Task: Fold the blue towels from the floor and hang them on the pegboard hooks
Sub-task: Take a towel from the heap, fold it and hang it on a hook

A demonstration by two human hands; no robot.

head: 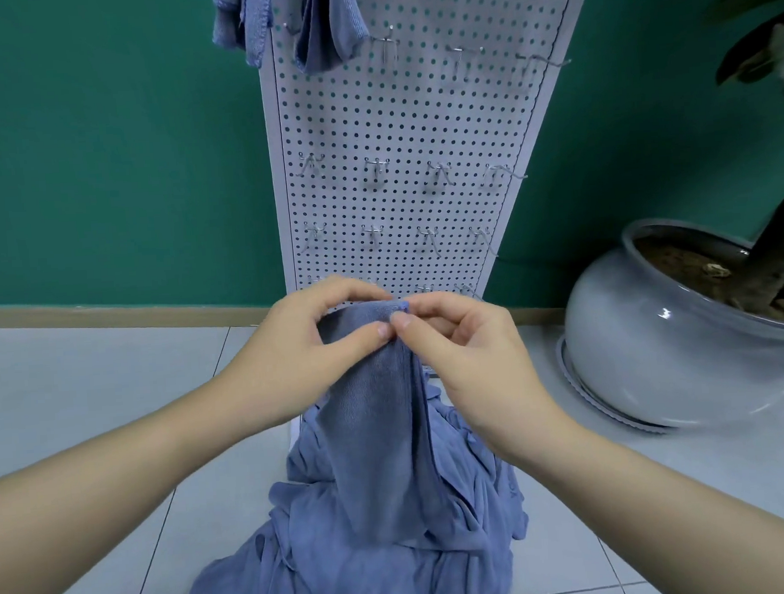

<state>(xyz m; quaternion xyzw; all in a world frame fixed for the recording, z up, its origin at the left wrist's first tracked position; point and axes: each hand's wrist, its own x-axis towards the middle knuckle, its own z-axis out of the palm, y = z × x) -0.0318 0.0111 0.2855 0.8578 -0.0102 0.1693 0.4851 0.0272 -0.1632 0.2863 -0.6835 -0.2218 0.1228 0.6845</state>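
Observation:
A blue towel [380,435] hangs down in front of me, held up by its top edge. My left hand [306,348] pinches that edge between thumb and fingers. Right beside it, thumb tips almost touching, my right hand [471,351] pinches the same edge at a corner. Below lies a heap of blue towels [305,554] on the tiled floor. The white pegboard [398,126] stands behind, with rows of bare metal hooks [377,169]. Two blue towels [318,25] hang from hooks at its top left.
A large grey plant pot [649,336] on a saucer stands on the floor to the right of the pegboard, its trunk and dark leaves reaching up the right edge. A green wall with a wooden skirting runs behind.

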